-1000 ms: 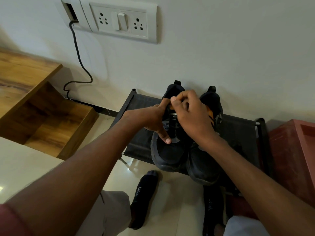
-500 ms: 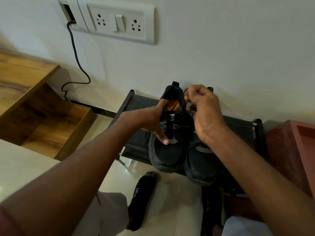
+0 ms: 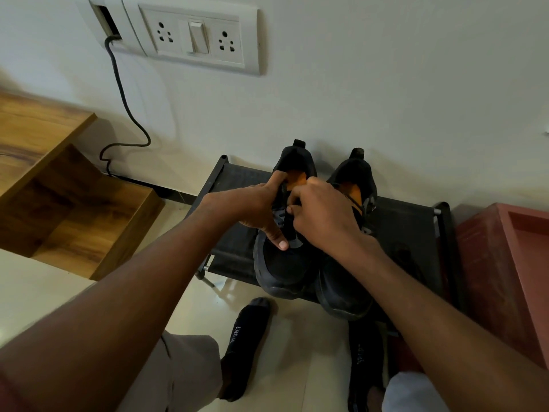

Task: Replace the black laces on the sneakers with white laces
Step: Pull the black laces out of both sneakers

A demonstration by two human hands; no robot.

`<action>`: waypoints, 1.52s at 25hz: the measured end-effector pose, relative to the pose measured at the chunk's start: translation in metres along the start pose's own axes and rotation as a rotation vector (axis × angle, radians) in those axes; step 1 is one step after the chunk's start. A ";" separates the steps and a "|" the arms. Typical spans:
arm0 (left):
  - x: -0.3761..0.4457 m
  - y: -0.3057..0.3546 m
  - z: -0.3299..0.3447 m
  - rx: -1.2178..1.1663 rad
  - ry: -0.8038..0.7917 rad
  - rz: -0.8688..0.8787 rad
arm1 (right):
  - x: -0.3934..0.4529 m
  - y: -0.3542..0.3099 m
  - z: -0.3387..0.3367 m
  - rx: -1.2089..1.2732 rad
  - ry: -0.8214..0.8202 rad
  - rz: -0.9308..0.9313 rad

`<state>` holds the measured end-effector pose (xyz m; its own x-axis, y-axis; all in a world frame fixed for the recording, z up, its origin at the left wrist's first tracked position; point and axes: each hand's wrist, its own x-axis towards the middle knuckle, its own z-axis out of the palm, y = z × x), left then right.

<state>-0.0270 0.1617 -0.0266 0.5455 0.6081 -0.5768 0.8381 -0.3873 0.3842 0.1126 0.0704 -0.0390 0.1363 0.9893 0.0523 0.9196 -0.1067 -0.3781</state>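
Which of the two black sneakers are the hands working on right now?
The left sneaker, nearer the wooden shelf. The left hand grips its side and the right hand pinches at its lacing; the right sneaker sits untouched.

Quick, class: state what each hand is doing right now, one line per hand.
Left hand: grips the left sneaker, thumb pressed on its upper.
Right hand: fingers curled at that sneaker's black lace, apparently pinching it; the contact is hidden.

White wall (image 3: pixel 386 69), socket panel (image 3: pixel 196 37), wooden shelving (image 3: pixel 59 188), glossy tiled floor (image 3: pixel 297 337), red crate (image 3: pixel 505 278)
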 end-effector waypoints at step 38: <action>0.001 -0.007 -0.004 -0.025 0.038 0.101 | 0.011 -0.002 -0.022 0.397 0.238 0.333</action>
<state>-0.0326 0.1678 -0.0275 0.6261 0.5928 -0.5066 0.7780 -0.4310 0.4572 0.1202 0.0789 -0.0173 0.5168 0.8539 0.0606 0.6102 -0.3178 -0.7257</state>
